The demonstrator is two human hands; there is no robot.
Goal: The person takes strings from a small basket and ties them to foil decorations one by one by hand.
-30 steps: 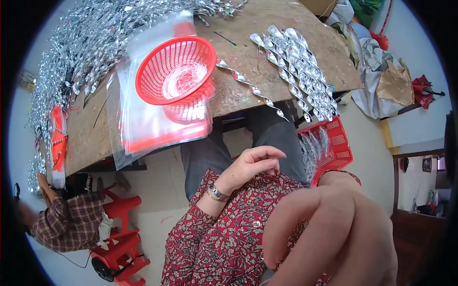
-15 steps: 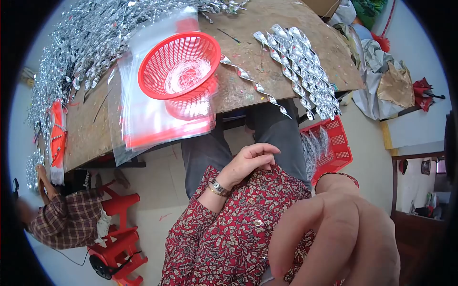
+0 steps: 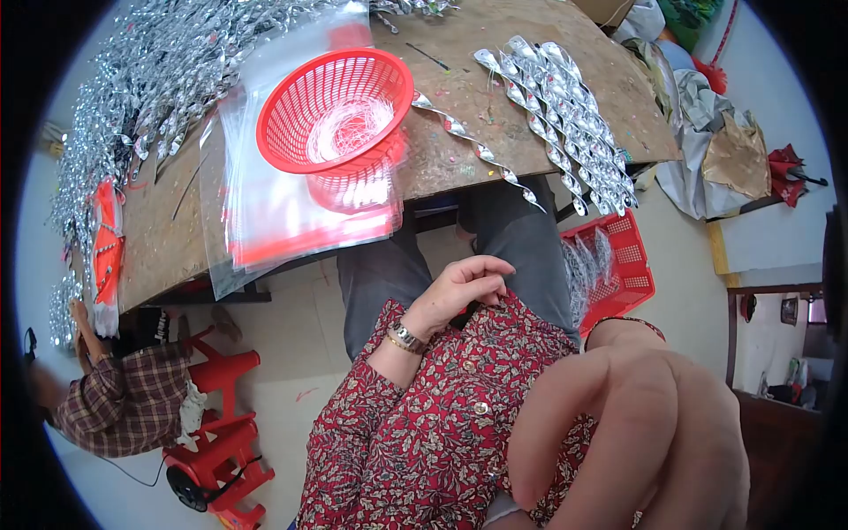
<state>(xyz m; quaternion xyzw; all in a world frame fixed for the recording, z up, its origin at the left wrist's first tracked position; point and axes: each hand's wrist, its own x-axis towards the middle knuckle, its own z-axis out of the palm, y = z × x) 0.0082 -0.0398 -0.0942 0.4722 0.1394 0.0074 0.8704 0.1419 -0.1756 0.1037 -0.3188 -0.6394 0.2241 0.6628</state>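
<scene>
My left hand [image 3: 461,291], with a metal watch on its wrist, rests on my lap against the patterned red blouse [image 3: 424,442]. Its fingers are curled in; whether anything is between them is hidden. Very close to the camera, my right hand [image 3: 645,424] is large at the lower right, its fingertips cut off or hidden. On the table ahead, a red mesh basket [image 3: 281,115] holding thin pale strands sits on clear plastic bags [image 3: 265,221]. One silver twisted strip [image 3: 481,150] lies right of the basket, and several more [image 3: 565,132] lie farther right.
A silver tinsel heap [image 3: 168,79] covers the left of the wooden table [image 3: 442,177]. Below its right edge is a red crate [image 3: 632,265] with wrapped silver pieces. A person in a checked shirt [image 3: 132,402] is beside red stools [image 3: 225,380] at left. Bags [image 3: 693,159] stand at right.
The table, basket and strips have shifted slightly up in view. My left hand has moved a little up, and my right hand slightly to the right.
</scene>
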